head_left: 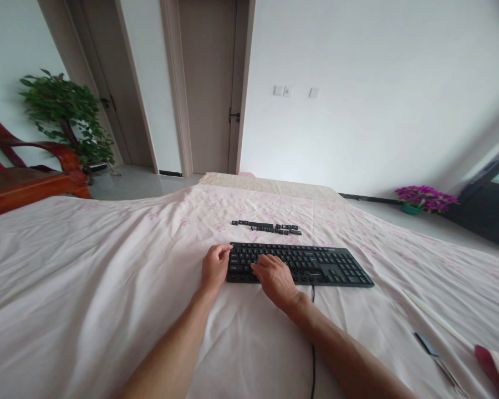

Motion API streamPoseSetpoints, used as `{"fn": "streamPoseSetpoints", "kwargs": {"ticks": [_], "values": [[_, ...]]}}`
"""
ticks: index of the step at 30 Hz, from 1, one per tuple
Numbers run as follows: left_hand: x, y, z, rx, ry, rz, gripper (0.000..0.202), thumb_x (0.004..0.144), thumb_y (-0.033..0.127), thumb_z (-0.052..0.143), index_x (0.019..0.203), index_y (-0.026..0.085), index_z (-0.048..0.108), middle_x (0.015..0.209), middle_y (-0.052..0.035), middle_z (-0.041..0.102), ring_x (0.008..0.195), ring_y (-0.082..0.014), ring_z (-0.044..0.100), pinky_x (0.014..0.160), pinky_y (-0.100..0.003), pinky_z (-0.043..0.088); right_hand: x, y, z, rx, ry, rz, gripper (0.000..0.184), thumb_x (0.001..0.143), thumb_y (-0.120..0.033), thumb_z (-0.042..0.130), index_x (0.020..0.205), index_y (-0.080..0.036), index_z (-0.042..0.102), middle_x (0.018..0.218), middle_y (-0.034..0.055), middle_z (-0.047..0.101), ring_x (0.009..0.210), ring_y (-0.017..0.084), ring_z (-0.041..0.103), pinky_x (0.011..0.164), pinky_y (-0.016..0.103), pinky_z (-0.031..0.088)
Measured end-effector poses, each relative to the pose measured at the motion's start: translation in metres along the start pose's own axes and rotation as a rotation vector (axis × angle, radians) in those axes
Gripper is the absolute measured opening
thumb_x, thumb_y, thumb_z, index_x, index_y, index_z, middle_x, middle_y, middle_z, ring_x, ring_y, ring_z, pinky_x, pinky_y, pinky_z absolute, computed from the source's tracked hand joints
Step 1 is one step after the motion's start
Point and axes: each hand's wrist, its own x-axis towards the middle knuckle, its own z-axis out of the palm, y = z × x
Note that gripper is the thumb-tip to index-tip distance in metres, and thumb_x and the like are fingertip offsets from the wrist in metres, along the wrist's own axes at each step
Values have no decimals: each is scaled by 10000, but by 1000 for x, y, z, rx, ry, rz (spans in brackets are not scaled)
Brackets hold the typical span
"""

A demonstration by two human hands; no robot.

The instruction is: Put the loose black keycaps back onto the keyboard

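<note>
A black keyboard (341,266) lies on a pale, flower-printed cloth, and its cable (314,354) runs from the near edge toward me. Along its near side, a row shows bare key spots without caps. At the far left corner, my left hand (215,266) has thumb and fingertips closed on the keyboard's edge. My right hand (273,276) rests over the left part of the keys with fingers curled and thumb close to the index finger. Whatever sits between those fingertips is hidden. Beyond the keyboard, several loose black keycaps (261,225) lie in two rough rows.
To the right on the cloth (149,266) lie a dark-handled metal tool (427,343) and a red-and-pink item (493,366). A wooden chair (37,172) and a leafy plant (64,105) stand at left. Purple flowers (426,197) are on the floor at right.
</note>
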Motion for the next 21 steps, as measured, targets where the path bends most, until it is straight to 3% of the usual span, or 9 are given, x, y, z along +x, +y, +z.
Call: {"fn": "streamPoseSetpoints", "kwargs": {"ticks": [21], "values": [[-2,2,0,33,-9,19,203,794,193,509,900,202,683,957,-44,692,911,-167,640,881,-315,483,4,-2,-6,-35,-37,-43,216,898,-175,483,721,-193,606,795,18,571,749,143,477,666,286,295]]}}
